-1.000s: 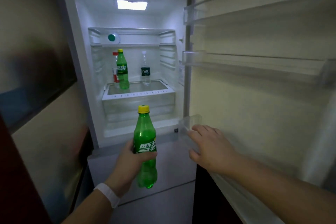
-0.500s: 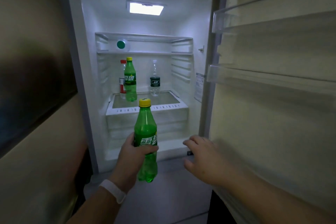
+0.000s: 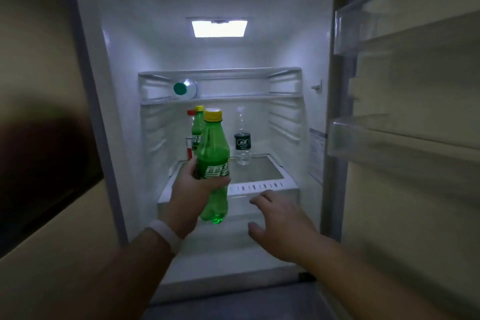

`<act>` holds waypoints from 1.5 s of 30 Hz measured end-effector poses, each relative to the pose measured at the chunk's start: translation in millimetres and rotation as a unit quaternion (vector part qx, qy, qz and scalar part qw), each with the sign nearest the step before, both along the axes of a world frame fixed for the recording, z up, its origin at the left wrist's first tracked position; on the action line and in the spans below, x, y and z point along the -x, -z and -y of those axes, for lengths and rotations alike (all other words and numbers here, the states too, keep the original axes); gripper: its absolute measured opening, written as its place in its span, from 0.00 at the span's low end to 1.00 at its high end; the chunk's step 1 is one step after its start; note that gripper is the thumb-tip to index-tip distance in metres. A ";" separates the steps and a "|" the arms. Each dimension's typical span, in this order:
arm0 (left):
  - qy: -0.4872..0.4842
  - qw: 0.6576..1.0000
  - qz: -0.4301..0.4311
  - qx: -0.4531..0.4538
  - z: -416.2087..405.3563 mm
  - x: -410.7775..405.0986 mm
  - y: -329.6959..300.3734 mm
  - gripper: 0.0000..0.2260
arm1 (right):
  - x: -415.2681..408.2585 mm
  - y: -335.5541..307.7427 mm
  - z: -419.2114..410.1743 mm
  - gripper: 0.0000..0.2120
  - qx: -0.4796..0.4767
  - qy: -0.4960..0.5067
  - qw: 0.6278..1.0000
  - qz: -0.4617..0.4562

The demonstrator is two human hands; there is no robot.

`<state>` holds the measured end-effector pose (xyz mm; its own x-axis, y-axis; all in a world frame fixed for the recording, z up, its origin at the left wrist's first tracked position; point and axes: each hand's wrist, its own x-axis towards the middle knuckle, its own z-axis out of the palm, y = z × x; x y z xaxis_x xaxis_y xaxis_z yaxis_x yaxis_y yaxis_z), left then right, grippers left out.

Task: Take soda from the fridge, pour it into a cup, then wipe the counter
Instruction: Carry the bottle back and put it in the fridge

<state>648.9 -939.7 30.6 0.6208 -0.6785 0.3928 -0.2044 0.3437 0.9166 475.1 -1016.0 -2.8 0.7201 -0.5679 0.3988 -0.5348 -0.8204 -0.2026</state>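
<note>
My left hand (image 3: 191, 193) grips a green soda bottle (image 3: 213, 163) with a yellow cap, upright, in front of the open fridge (image 3: 124, 60). A white band sits on that wrist. My right hand (image 3: 279, 218) hovers to the right of the bottle, fingers spread, holding nothing, just before the lower drawer. No cup or counter is in view.
On the glass shelf (image 3: 262, 171) stand a second green soda bottle (image 3: 198, 130), a red-capped bottle (image 3: 190, 135) behind it and a clear water bottle (image 3: 242, 143). A green-capped bottle (image 3: 185, 89) lies on the upper shelf. The open door (image 3: 415, 138) with its racks is at the right.
The view has moved closer to the fridge and tilted up. My left hand has raised the soda bottle toward the shelf. My right hand has moved off the door's edge toward the fridge's inside.
</note>
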 end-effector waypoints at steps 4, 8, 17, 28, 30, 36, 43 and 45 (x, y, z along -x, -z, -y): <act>-0.005 1.000 0.010 0.005 20.9 -15.5 -10.0 0.19 | -12.4 -2.3 10.4 0.27 -0.014 -0.013 1.000 0.009; -0.011 0.999 0.029 0.003 45.7 -34.0 -11.7 0.20 | -22.0 -4.9 22.2 0.27 -0.005 -0.018 1.000 -0.004; 0.019 1.000 0.008 -0.012 108.2 -80.1 -8.0 0.20 | -45.3 -17.5 57.3 0.25 0.023 0.027 0.999 -0.020; 0.035 0.999 -0.009 -0.038 189.6 -126.1 3.2 0.21 | -64.9 -23.8 89.7 0.23 0.046 0.080 0.996 -0.015; 0.032 0.998 -0.023 -0.044 203.1 -129.5 2.7 0.20 | -67.3 -25.2 93.5 0.24 0.043 0.088 0.995 -0.019; 0.024 0.998 -0.043 -0.045 237.7 -137.0 3.6 0.20 | -65.5 -25.3 101.6 0.24 0.039 0.104 0.993 -0.028; -0.011 0.998 -0.002 -0.058 254.3 -139.0 11.6 0.22 | -60.2 -14.3 105.2 0.24 0.034 0.113 0.992 -0.045; -0.015 0.997 -0.001 -0.075 253.2 -137.9 11.2 0.22 | -59.0 -11.9 104.8 0.24 0.032 0.105 0.993 -0.050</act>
<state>786.8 -1192.8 19.4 0.6423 -0.7107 0.2870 -0.2097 0.1972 0.9577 534.1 -1120.8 9.1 0.6259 -0.6859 0.3713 -0.7109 -0.6975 -0.0900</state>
